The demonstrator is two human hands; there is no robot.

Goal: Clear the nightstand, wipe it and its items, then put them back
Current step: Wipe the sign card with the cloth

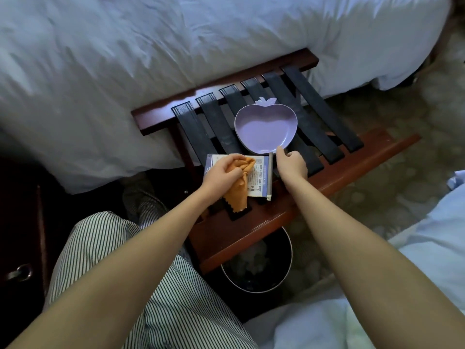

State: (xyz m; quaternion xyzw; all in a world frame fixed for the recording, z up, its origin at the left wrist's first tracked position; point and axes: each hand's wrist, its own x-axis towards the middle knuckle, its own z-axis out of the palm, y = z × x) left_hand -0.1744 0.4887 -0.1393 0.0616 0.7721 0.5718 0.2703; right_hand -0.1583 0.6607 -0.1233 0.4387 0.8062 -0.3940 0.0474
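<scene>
The frame [276, 222] of the rack in the middle is made of red-brown wood, varnished to a gloss, and pale reflections are carried on its far rail. Black straps [314, 102] are stretched across it; a matt, finely grained surface is seen on them, though whether woven or leather-like cannot be told. The purple dish [264, 127] looks like smooth plastic with a soft sheen. The orange cloth [236, 190] is a thin, matt fabric cut with a zigzag edge. The card [261, 172] under it is printed paper. White bedding [125, 59] at the far side is creased, matt cloth. Striped trousers [151, 298] near left are woven fabric. A metal handle [20, 273], shiny, is fixed to dark wood at the left.
</scene>
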